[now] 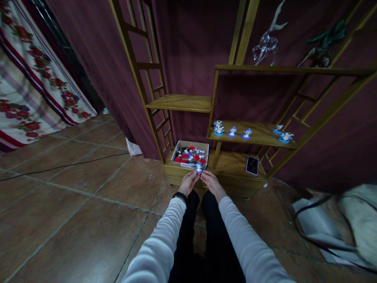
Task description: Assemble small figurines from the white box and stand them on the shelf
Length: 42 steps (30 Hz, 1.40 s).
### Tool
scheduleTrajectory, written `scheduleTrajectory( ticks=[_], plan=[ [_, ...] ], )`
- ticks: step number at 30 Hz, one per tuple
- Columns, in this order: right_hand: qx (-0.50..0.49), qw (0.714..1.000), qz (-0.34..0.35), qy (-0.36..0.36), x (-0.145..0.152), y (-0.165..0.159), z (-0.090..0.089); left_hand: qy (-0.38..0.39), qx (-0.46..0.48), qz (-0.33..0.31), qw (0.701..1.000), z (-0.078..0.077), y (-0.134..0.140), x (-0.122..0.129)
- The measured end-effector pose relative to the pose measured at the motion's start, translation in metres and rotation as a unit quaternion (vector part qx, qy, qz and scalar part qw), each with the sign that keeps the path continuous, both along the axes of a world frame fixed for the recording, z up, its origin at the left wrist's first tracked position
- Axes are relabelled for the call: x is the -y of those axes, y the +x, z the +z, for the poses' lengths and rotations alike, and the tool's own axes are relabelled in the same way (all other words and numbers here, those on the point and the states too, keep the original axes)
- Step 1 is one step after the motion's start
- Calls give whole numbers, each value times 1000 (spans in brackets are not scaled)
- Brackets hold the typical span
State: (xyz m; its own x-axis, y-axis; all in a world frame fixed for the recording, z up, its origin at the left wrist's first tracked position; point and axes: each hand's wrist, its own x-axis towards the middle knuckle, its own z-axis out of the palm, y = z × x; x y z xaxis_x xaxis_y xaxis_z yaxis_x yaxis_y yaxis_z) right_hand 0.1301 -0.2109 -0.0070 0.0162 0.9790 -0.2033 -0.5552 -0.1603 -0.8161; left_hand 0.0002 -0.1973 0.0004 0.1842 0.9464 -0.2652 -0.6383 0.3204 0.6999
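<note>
Between my two hands, just in front of the box, is a small purple-and-white figurine [199, 168], held upright. My left hand [189, 181] grips it from the left with closed fingers. From the other side, the fingers of my right hand [211, 182] close on the same figurine. A shallow white cardboard box [176, 160] stands on the low shelf behind it, filled with several small figurines and red, black and purple round bases. Two similar purple figurines, one of them this figurine [246, 134], stand on the shelf to the right.
Blue-based figurines [285, 137] stand at both ends of the middle wooden shelf [262, 135]. A phone [252, 165] lies on the lower shelf. Above is a clear deer ornament [266, 46]. A black cable [67, 166] crosses the tiled floor; a bag [361, 220] is at right.
</note>
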Motion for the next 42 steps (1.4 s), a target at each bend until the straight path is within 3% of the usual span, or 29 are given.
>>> scheduleTrajectory(
  ticks=[15, 32, 42],
  plan=[
    [-5, 1000, -2, 6, -1, 1, -3, 3, 15, -27, 1000, -4, -1, -2],
    [-37, 999, -8, 6, -5, 3, -12, 36, -5, 27, 999, -8, 3, -3],
    [-26, 1000, 11, 6, -4, 4, -12, 31, 1, 26, 999, -8, 4, -2]
  ],
)
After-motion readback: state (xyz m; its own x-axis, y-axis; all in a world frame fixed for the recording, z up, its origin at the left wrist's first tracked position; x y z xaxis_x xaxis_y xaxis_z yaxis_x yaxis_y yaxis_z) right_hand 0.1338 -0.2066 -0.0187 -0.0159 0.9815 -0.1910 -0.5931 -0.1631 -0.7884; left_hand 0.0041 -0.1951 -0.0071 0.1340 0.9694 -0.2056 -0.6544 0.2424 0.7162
